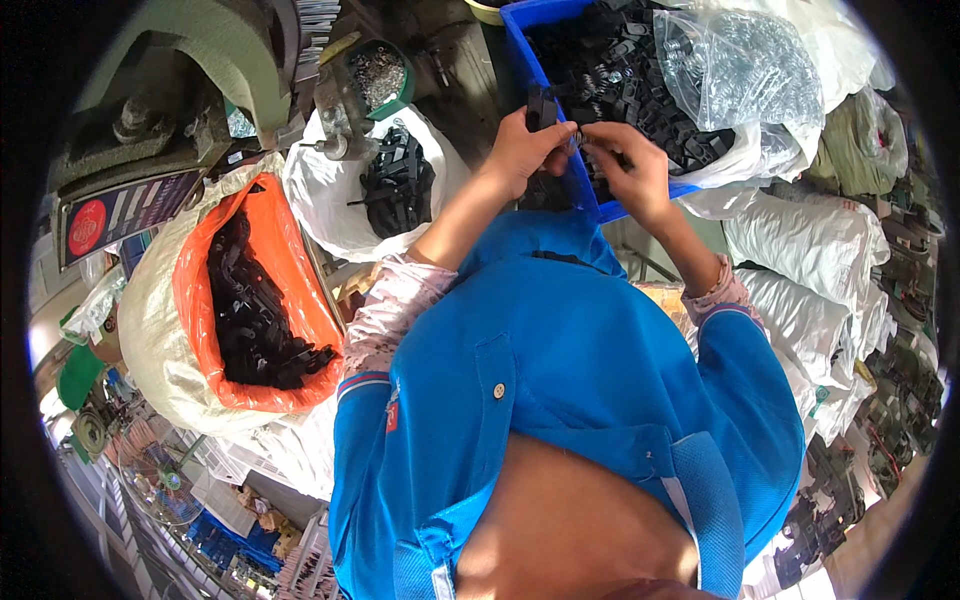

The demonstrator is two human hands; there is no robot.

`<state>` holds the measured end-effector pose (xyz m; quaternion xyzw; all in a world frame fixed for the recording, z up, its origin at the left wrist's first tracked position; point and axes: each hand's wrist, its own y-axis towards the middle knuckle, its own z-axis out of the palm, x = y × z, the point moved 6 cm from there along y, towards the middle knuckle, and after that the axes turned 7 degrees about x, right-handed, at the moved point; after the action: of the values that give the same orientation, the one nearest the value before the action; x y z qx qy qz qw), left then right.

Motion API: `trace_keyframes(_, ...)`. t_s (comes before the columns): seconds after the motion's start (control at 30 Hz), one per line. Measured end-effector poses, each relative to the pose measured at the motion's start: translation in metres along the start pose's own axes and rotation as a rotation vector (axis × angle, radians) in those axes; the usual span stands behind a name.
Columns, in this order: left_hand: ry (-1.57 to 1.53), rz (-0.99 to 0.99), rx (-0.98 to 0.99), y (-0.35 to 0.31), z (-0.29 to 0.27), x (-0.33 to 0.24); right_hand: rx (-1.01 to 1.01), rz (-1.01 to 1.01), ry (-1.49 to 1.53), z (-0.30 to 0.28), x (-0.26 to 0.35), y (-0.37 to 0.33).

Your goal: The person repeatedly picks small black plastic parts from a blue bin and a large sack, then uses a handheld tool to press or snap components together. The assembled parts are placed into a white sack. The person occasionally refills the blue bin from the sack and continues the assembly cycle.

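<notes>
A black plastic part (541, 104) is pinched upright in the left hand (525, 148). A small metal piece, barely visible, is gripped by the right hand (632, 165), both held over the blue bin (520, 45)

Bright daylight floods a crowded workshop: a green metal machine (200, 60) looms upper left, stuffed white woven sacks (810, 300) pile up along the right, and cluttered wire racks (170, 480) fill the lower left.
</notes>
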<state>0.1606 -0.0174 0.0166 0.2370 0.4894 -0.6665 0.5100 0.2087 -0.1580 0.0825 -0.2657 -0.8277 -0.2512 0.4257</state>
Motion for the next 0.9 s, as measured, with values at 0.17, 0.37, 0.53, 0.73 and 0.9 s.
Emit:
trace_keyframes(0.17,0.026,0.314,-0.06,-0.002,0.006,-0.012,0.111,0.388,0.678,0.008,-0.03,0.004)
trace_keyframes(0.37,0.297,0.476,-0.121,-0.007,0.021,-0.025,0.103,0.554,0.837,0.012,-0.052,-0.008)
trace_keyframes(0.53,0.201,0.394,-0.161,-0.006,0.024,-0.021,0.002,0.388,0.64,0.007,-0.047,-0.012)
trace_keyframes(0.73,-0.074,0.209,-0.07,0.003,0.03,-0.007,-0.098,0.036,-0.085,-0.012,-0.021,-0.017)
trace_keyframes(0.9,-0.193,0.022,0.015,0.008,0.025,0.012,-0.092,0.009,-0.104,-0.015,-0.016,-0.014)
